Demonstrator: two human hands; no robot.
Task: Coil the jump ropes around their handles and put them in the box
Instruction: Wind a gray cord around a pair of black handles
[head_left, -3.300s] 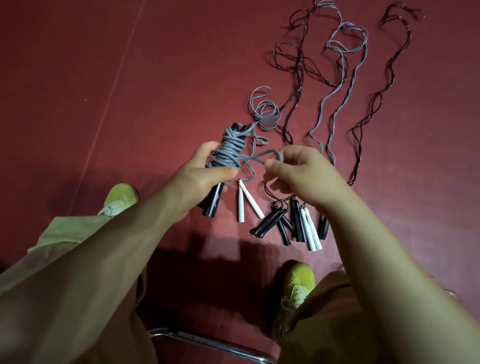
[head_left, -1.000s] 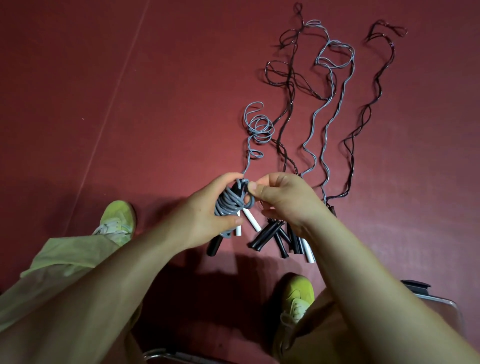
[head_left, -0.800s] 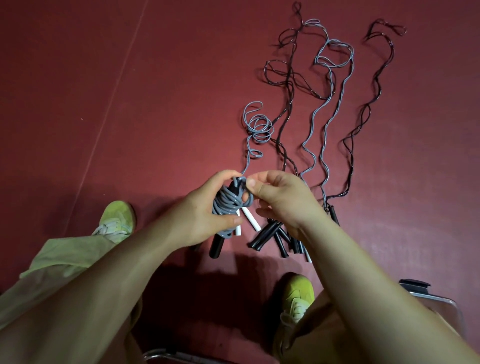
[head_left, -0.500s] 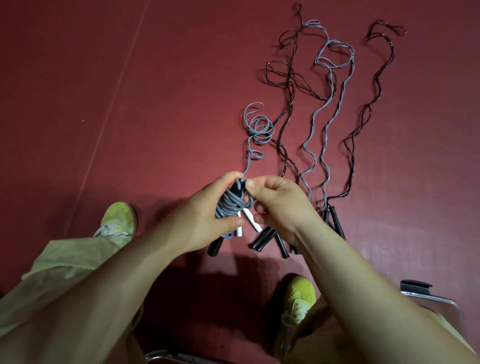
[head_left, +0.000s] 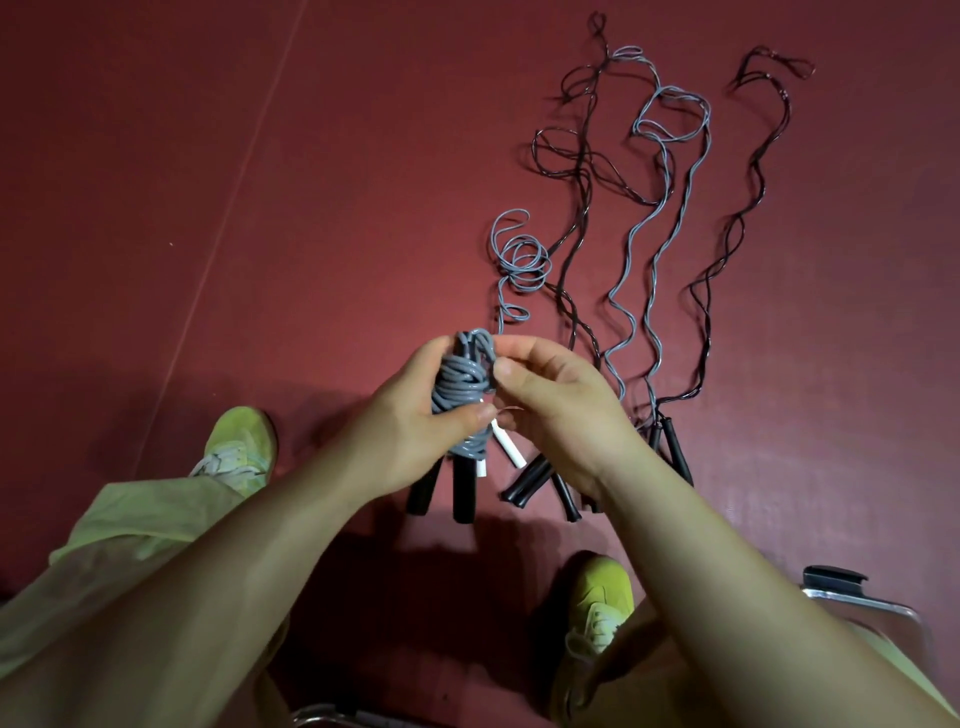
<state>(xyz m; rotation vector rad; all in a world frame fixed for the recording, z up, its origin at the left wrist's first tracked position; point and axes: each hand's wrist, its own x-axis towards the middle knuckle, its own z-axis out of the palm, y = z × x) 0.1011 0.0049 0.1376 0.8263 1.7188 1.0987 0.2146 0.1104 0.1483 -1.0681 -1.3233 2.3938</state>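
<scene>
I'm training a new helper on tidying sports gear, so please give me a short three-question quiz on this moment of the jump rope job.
1. True or false: the left hand grips a grey rope bundle wound around black handles.
2. What does the right hand do? A) rests on the floor B) pinches the rope at the top of the bundle C) holds a shoe
3. Fill in: the ropes still lying uncoiled on the red floor are grey and ____.

Key: 1 true; 2 B; 3 black, as with the black rope on the far right.
</scene>
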